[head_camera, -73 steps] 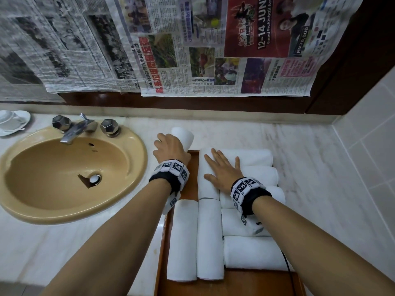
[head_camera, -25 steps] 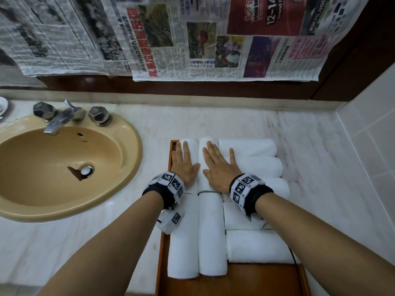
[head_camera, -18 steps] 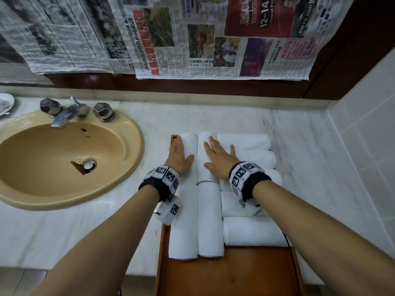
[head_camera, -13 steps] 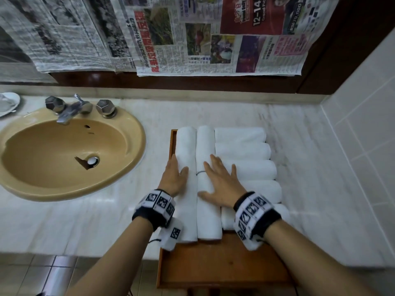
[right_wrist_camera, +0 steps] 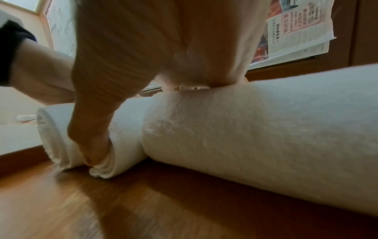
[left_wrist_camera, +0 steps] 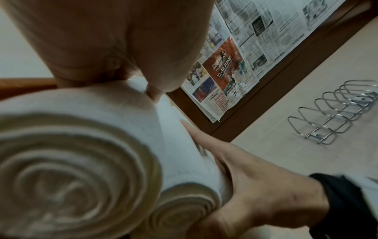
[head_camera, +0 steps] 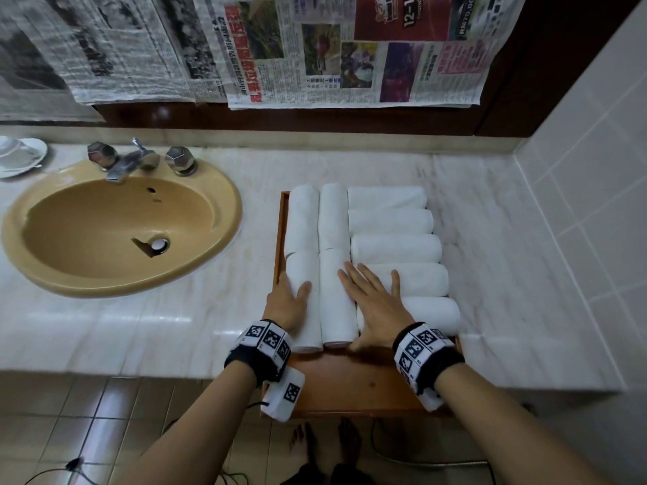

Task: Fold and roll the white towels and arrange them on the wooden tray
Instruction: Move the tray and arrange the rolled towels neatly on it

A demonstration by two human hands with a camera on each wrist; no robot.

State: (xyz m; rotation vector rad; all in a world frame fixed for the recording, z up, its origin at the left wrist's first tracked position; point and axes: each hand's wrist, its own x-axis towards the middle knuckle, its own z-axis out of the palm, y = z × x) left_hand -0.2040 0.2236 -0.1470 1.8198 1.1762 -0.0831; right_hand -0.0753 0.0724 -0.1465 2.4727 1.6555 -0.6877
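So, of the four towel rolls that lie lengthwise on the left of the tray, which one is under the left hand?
The near-left roll, by the tray's left rim: the left hand rests on it alone.

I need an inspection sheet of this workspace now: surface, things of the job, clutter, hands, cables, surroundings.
Surface: pale marble counter.
Job's things: nine rolled white towels lie on the wooden tray, which overhangs the counter edge.
Clutter: white dish at far left.
Hands: left hand and right hand rest flat on near towels.
Cables: cords on floor.
Surroundings: tan sink, newspapers, wire rack.
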